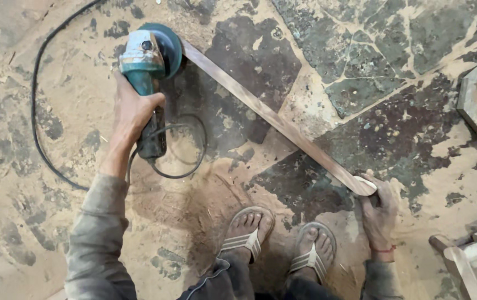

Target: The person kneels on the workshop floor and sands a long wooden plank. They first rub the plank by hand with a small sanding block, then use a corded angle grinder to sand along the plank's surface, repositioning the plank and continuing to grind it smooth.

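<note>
Left hand (133, 111) clamped on grinder (150, 55) at strip's (271, 118) far end; right hand (379, 208) grips near end, strip running diagonally between them.

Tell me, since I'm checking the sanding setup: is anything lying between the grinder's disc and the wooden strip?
Nothing visible does. The teal angle grinder in the left hand meets the long thin wooden strip directly; the right hand holds the strip's near end.
</note>
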The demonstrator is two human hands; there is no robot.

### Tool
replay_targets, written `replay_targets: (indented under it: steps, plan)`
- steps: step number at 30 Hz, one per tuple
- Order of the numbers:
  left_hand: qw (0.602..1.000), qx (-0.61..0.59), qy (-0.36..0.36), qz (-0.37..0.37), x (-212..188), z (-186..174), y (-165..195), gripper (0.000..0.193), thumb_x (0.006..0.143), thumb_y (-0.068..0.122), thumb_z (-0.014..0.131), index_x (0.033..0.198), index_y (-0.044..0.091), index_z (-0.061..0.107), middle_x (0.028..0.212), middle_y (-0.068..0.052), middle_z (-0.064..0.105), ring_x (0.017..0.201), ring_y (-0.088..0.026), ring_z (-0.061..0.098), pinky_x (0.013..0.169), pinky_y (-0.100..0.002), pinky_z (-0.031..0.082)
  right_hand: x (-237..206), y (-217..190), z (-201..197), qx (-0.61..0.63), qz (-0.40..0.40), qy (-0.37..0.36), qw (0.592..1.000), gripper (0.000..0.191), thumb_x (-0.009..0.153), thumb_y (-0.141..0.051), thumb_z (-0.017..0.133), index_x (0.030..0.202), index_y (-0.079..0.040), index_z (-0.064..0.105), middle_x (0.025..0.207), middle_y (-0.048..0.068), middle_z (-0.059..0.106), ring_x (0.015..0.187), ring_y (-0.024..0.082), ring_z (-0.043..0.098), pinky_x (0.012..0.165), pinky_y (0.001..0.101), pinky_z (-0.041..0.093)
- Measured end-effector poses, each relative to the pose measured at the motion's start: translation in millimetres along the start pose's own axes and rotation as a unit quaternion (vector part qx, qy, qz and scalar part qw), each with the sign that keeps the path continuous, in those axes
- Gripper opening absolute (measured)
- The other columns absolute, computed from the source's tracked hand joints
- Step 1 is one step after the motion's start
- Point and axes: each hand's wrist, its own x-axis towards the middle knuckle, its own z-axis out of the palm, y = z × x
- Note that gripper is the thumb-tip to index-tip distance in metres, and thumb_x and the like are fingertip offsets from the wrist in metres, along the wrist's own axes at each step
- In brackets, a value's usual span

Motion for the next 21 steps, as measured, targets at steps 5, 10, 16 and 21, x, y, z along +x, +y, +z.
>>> replay_targets:
  steps: [5,10,16,21]
  plan:
    - [0.999,-0.042,-0.018,0.014,10.9,5.8,6.6,0.096,0.066,0.020,0.081,0.146,-0.004,0.033,0.123,-0.027,0.064,0.111,-0.043,0.066,0.091,-0.047,0.054,1.5,-7.2,-2.7,-0.024,-0.009,-0.002,1.000,0.034,0.090,0.004,0.069,0.123,-0.006,0.072,0.114,0.009,0.071,0.102,0.022,0.065,0.091,0.0337,0.050]
    - [0.994,0.031,-0.088,0.058,-19.4,21.0,-0.3,0.091,0.073,0.020,0.083,0.146,-0.006,0.036,0.125,-0.031,0.063,0.115,-0.047,0.063,0.096,-0.052,0.050,0.2,-18.7,-2.4,0.067,0.000,0.004,0.998,0.027,0.098,-0.001,0.066,0.124,-0.004,0.067,0.122,0.011,0.067,0.117,0.023,0.063,0.100,0.0343,0.050]
    - [0.956,0.087,-0.258,0.107,-123.3,86.6,27.0,0.101,0.070,0.021,0.086,0.149,-0.007,0.029,0.114,-0.035,0.066,0.102,-0.050,0.067,0.085,-0.052,0.055,0.4,-4.4,-17.9,-0.032,-0.043,0.014,0.998,0.036,0.088,0.003,0.071,0.122,-0.007,0.073,0.117,0.012,0.073,0.107,0.027,0.069,0.095,0.0365,0.053]
    - [0.878,0.210,-0.416,0.110,-188.7,126.3,62.1,0.111,0.076,0.031,0.081,0.159,0.002,0.013,0.094,-0.027,0.071,0.064,-0.039,0.073,0.060,-0.046,0.059,3.2,0.3,-25.3,-0.001,-0.015,0.011,1.000,0.042,0.084,0.008,0.068,0.124,-0.007,0.073,0.115,0.010,0.073,0.106,0.026,0.069,0.093,0.0346,0.054]
